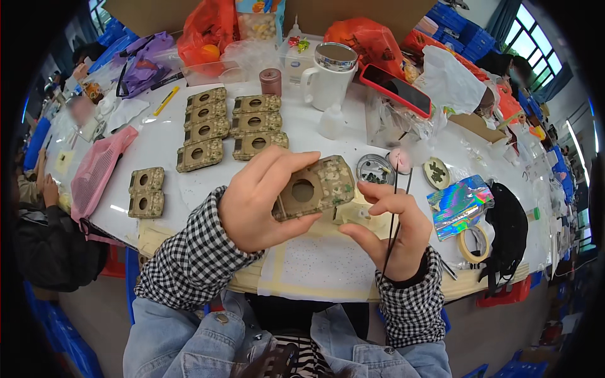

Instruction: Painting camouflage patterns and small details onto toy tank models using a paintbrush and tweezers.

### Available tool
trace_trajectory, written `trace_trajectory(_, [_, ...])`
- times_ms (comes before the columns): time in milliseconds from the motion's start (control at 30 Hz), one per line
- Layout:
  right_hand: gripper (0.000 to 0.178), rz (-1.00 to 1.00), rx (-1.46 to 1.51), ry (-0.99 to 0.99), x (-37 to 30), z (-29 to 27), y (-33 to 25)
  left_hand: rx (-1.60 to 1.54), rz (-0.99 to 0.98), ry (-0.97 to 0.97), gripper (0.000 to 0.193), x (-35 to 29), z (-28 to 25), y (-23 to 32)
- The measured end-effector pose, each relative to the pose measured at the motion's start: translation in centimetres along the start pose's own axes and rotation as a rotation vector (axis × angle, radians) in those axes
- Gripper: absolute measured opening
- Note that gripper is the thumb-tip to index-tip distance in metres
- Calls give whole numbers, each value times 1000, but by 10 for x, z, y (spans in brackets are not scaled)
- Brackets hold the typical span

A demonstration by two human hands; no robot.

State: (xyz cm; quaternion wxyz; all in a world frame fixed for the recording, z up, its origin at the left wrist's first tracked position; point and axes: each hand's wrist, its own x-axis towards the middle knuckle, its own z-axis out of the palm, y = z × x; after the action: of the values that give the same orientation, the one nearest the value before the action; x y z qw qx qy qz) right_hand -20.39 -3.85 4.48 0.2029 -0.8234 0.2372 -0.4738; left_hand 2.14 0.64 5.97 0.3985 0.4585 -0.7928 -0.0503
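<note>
My left hand [255,198] grips a camouflage-patterned plastic housing [337,179] with a round hole, tilted and raised over the table. Close to its right end is my right hand [403,227], thumb and forefinger apart, with dark thin tweezers [396,189] held against the palm, tips pointing away from me. Whether anything tiny sits at the fingertips is too small to tell. A pale yellow translucent object [362,213] is partly hidden below the housing. Beyond the right hand stand a clear round dish [360,165] and a cream dish [430,169], both with small dark green pieces.
Several similar housings [200,151] lie in rows at the left. Farther back stand a white mug [331,88], a small squeeze bottle [331,123] and a red-cased phone [396,90]. Right are masking tape [484,246], a shiny holographic pouch [460,205] and a black bag [509,227].
</note>
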Motion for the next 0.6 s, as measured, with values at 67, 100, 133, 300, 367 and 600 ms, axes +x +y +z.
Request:
trace_trajectory(67, [35,6,25,46,-3,3,1,33,28,15,68,2,1,5])
trace_trajectory(100, [35,5,30,75,-4,5,1,49,36,15,67,2,1,7])
trace_trajectory(133, [34,4,36,104,-5,6,1,64,43,14,67,2,2,8])
trace_trajectory(300, [26,73,69,101,-5,7,-4,37,41,20,70,-2,10,6])
trace_trajectory(367, [24,109,96,113,-5,9,-6,28,26,23,71,-5,14,5])
trace_trajectory(600, [22,-19,-100,54,-6,7,-8,40,5,-2,73,-10,22,7])
